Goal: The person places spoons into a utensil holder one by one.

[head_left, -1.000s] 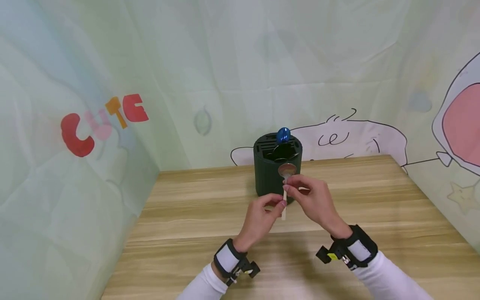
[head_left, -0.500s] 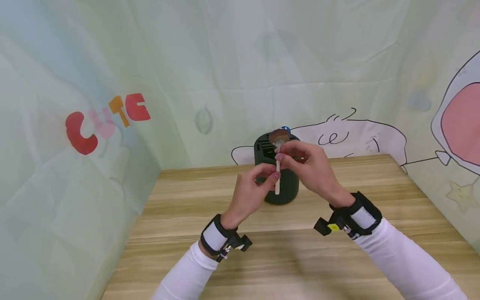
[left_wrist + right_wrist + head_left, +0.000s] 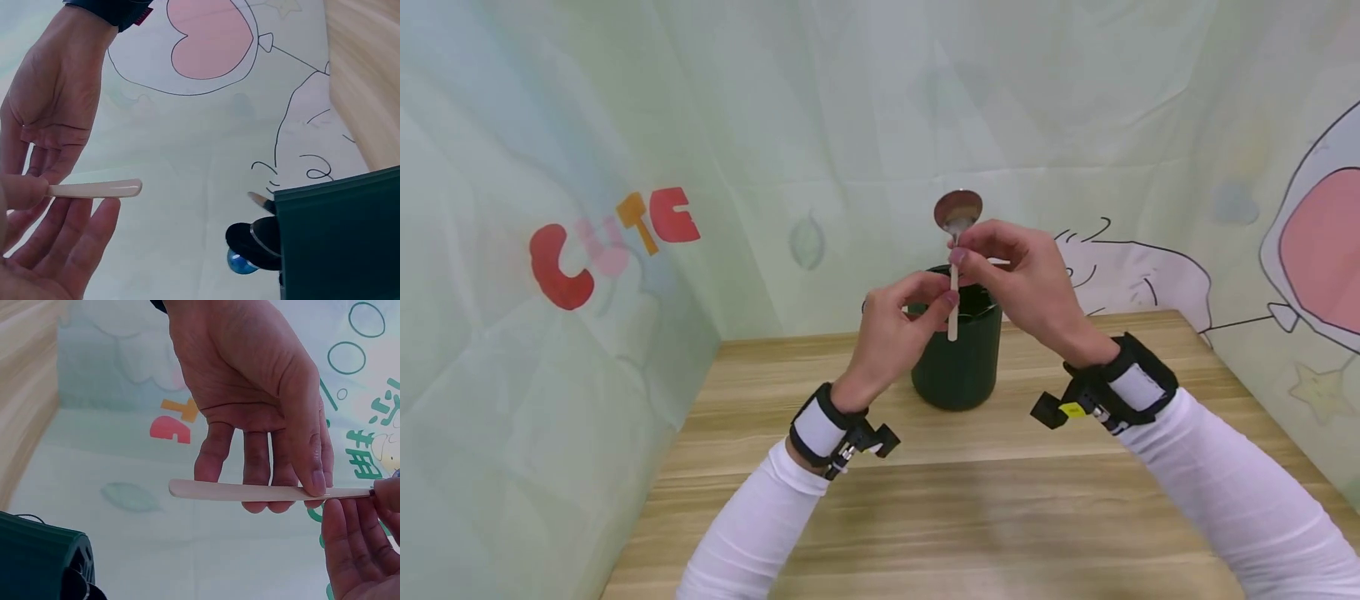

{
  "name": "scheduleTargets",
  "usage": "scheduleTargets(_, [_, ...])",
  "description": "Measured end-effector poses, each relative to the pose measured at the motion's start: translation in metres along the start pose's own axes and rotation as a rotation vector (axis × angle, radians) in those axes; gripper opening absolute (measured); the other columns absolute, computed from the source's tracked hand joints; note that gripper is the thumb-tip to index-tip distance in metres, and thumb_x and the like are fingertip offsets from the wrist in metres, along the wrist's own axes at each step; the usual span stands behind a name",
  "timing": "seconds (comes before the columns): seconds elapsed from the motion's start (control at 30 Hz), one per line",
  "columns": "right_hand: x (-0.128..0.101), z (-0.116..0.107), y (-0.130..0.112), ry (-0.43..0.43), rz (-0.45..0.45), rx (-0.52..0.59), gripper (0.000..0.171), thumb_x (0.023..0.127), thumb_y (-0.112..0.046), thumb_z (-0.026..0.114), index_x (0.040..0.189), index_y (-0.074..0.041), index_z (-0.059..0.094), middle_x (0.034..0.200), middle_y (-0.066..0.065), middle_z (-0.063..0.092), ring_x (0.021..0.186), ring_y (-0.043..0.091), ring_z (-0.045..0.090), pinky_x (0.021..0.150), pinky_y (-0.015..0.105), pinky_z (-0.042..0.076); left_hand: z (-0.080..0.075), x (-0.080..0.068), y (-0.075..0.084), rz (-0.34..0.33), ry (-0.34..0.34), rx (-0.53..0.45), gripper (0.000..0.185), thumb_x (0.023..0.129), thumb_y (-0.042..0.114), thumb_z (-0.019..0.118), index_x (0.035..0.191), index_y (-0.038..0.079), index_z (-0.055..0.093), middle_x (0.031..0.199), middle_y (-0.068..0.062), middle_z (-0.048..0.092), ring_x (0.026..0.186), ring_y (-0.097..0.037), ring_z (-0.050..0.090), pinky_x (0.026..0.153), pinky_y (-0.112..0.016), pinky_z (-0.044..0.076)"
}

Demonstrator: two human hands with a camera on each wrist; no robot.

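Observation:
Both hands hold one spoon (image 3: 958, 210), upright with its metal bowl at the top and a pale handle. My left hand (image 3: 891, 333) pinches the lower handle between thumb and fingers. Just above, my right hand (image 3: 1030, 287) pinches the spoon near its neck. Behind and below them stands a dark green ribbed utensil holder (image 3: 955, 367), its top partly hidden by the hands. In the left wrist view the handle's end (image 3: 125, 188) juts out past the fingers. The right wrist view shows the handle (image 3: 219, 490) lying across the left fingertips.
Out of the holder's mouth, in the left wrist view, stick a shiny blue rounded piece (image 3: 242, 262), a black rounded piece (image 3: 265, 240) and a brownish tip (image 3: 257, 199). A wood-grain table (image 3: 955, 508) lies below, with printed cloth (image 3: 850, 108) round the back and sides.
Both hands have risen together with the spoon, from in front of the holder to above its rim. The blue piece is now hidden in the head view. Both pinches stay.

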State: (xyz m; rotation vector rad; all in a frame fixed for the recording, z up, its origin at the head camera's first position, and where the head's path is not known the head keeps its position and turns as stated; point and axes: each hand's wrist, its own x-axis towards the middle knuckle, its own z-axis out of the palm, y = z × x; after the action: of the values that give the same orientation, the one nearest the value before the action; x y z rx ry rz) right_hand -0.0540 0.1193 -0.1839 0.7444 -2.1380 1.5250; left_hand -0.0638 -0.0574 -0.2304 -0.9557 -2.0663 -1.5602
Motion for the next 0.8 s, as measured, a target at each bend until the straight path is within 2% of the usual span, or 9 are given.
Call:
scheduleTargets(0.17, [0.012,-0.004,-0.008,0.024,-0.046,0.016,0.017,0.096,-0.013,0.062,0.104,0.000,0.069,0.092,-0.003,0.070,0.076,0.012,0.069,0.081,0.021,0.058,-0.007,0.015,0.007,0.035,0.007,0.065,0.017,0.094,0.014,0.067,0.104,0.002,0.070,0.089,-0.012,0.074,0.073,-0.017,0.070,0.065,-0.026,0.060])
scheduleTargets(0.43, [0.037,-0.005,-0.013,0.041,-0.070,0.017,0.017,0.097,-0.012,0.061,0.106,0.001,0.066,0.095,0.004,0.070,0.086,0.008,0.071,0.079,0.022,0.058,-0.016,0.040,0.010,0.017,0.019,0.106,0.019,0.094,0.016,0.066,0.106,0.002,0.070,0.095,-0.012,0.074,0.085,-0.017,0.071,0.068,-0.026,0.060])
scheduleTargets(0.63, [0.046,-0.004,-0.008,0.046,-0.053,0.020,0.017,0.097,-0.013,0.062,0.107,-0.001,0.068,0.097,0.007,0.071,0.089,0.009,0.071,0.079,0.022,0.058,-0.019,0.048,0.004,0.015,0.021,0.121,0.019,0.094,0.016,0.067,0.106,0.002,0.070,0.094,-0.012,0.074,0.085,-0.017,0.070,0.068,-0.026,0.060])
scheduleTargets(0.8, [0.054,-0.005,-0.005,0.045,-0.046,0.021,0.018,0.097,-0.015,0.062,0.107,-0.002,0.068,0.096,0.006,0.071,0.088,0.009,0.071,0.079,0.022,0.058,-0.020,0.053,0.001,-0.013,0.017,0.102,0.020,0.093,0.016,0.067,0.108,0.002,0.070,0.094,-0.012,0.073,0.086,-0.017,0.070,0.066,-0.026,0.060])
